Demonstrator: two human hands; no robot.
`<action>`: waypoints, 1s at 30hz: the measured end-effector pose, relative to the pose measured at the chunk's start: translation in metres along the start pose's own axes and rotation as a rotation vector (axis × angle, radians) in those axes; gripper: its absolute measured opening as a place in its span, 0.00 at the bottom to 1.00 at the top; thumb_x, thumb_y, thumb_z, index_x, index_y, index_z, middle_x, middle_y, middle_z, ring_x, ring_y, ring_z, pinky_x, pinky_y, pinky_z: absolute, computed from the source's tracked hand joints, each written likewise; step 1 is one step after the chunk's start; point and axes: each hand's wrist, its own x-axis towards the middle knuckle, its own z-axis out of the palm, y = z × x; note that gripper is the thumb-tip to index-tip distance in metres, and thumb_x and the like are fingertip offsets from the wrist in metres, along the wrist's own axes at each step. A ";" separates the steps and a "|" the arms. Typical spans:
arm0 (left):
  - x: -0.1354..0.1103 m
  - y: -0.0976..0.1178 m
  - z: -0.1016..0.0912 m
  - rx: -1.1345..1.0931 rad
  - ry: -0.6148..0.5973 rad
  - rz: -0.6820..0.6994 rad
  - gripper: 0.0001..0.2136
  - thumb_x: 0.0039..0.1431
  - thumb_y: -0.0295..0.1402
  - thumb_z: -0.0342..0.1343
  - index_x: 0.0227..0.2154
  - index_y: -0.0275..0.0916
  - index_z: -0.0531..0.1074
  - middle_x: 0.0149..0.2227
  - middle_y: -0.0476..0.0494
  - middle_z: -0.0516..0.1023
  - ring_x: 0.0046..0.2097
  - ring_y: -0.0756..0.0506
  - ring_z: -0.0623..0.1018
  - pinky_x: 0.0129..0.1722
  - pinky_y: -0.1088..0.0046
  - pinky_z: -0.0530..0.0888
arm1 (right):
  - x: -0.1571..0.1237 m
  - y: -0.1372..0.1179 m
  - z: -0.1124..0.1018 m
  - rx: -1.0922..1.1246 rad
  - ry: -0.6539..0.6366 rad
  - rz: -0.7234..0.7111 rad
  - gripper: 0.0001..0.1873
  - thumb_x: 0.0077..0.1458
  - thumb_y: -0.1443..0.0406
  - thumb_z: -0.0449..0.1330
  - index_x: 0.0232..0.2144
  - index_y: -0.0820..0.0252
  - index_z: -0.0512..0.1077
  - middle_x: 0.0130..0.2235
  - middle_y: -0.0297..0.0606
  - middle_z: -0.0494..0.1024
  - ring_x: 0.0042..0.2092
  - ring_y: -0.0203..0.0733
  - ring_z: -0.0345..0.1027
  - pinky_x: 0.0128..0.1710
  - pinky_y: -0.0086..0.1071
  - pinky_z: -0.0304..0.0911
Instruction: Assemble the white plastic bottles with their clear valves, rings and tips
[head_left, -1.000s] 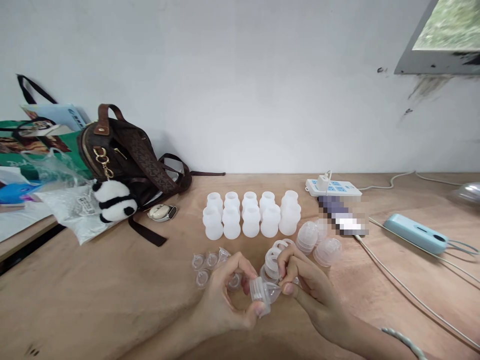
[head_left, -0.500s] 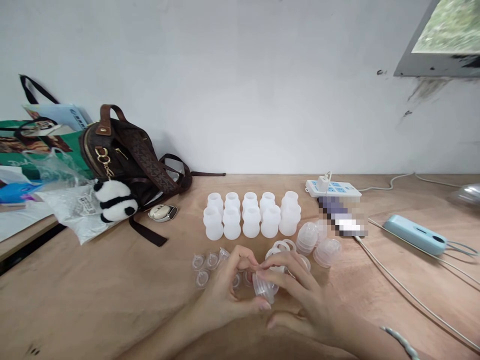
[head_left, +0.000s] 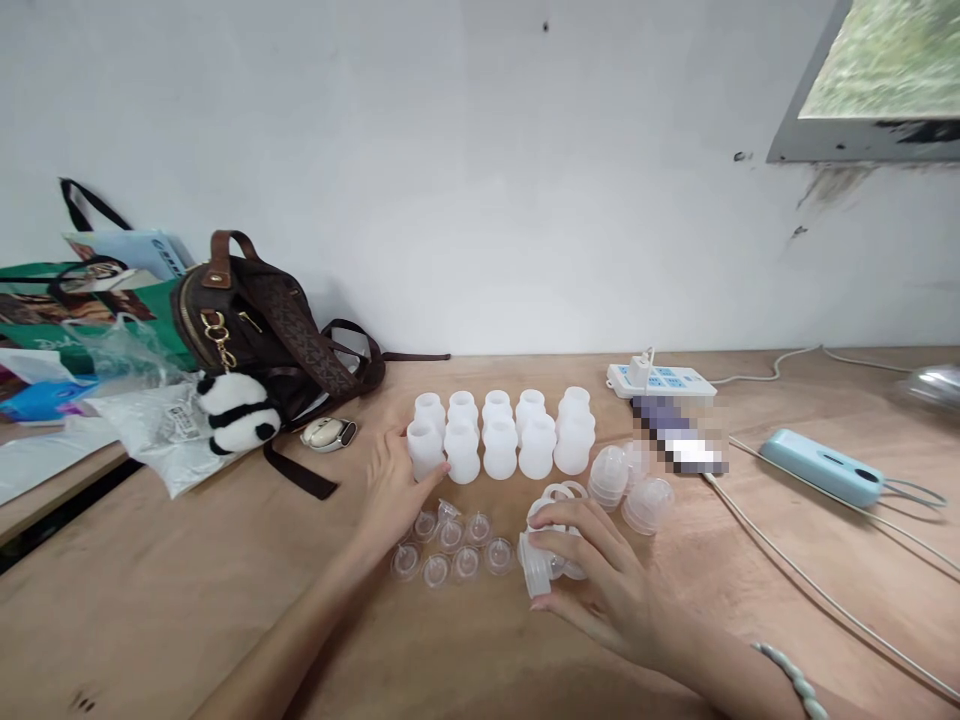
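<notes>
My left hand (head_left: 391, 488) reaches forward and closes thumb and fingers round the front-left white silicone bottle (head_left: 424, 450) in a double row of white bottles (head_left: 501, 432). My right hand (head_left: 600, 583) rests on the wooden table (head_left: 187, 590), fingers curled over a small clear plastic threaded piece (head_left: 537, 572). Several small clear valve caps (head_left: 451, 550) lie between my hands. Clear rings (head_left: 561, 496) and domed clear caps (head_left: 631, 484) sit just beyond my right hand.
A brown bag (head_left: 255, 325) with a panda charm (head_left: 236, 412) stands at the left with plastic bags (head_left: 142, 420). A small white device (head_left: 327, 433) lies beside it. A power strip (head_left: 660, 379), cables (head_left: 817, 590) and a light-blue gadget (head_left: 821, 466) occupy the right.
My hands have parted. The left hand let go of the clear piece and moved forward to the front-left white bottle. The right hand lowered the clear piece onto the table.
</notes>
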 end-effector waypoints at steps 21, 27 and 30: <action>-0.042 0.044 -0.019 -0.244 -0.141 0.735 0.26 0.59 0.33 0.62 0.60 0.47 0.65 0.46 0.42 0.70 0.44 0.41 0.76 0.43 0.66 0.74 | -0.003 0.006 0.004 0.014 0.203 0.107 0.17 0.64 0.65 0.59 0.54 0.57 0.64 0.48 0.47 0.76 0.50 0.49 0.74 0.46 0.42 0.74; -0.047 0.045 -0.012 -0.361 -0.297 0.758 0.26 0.63 0.42 0.59 0.63 0.46 0.64 0.45 0.41 0.71 0.41 0.43 0.75 0.40 0.67 0.75 | -0.003 0.008 0.005 -0.028 0.247 0.017 0.18 0.63 0.73 0.57 0.54 0.56 0.67 0.48 0.45 0.76 0.51 0.46 0.74 0.48 0.40 0.75; -0.044 0.046 -0.013 -0.457 -0.397 0.719 0.26 0.63 0.47 0.58 0.61 0.44 0.67 0.44 0.41 0.72 0.41 0.43 0.76 0.40 0.66 0.76 | 0.000 0.007 0.002 -0.060 0.228 -0.062 0.20 0.62 0.78 0.53 0.53 0.58 0.69 0.49 0.45 0.77 0.51 0.44 0.74 0.50 0.39 0.74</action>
